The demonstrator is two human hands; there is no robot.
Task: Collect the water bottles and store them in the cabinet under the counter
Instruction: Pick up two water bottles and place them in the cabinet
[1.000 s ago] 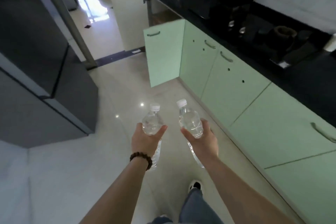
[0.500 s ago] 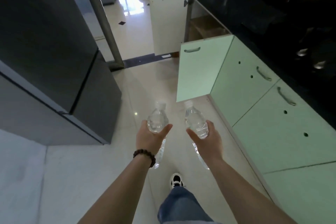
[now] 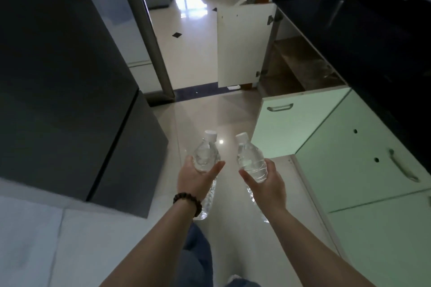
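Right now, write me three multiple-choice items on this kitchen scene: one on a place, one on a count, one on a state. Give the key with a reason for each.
1. Where is the beaded bracelet?
A. left wrist
B. right wrist
C. on the floor

2. How many water bottles are carried?
A. one
B. two
C. three

3. What state is the white-backed cabinet door at the counter's far end in?
A. shut
B. swung open
C. taken off

Key: 1 A, the bracelet sits just behind the left hand. 2 B, the left hand grips the left bottle and the right hand grips the right bottle. 3 B, the door stands out from the cabinet on its hinges, showing the inside.
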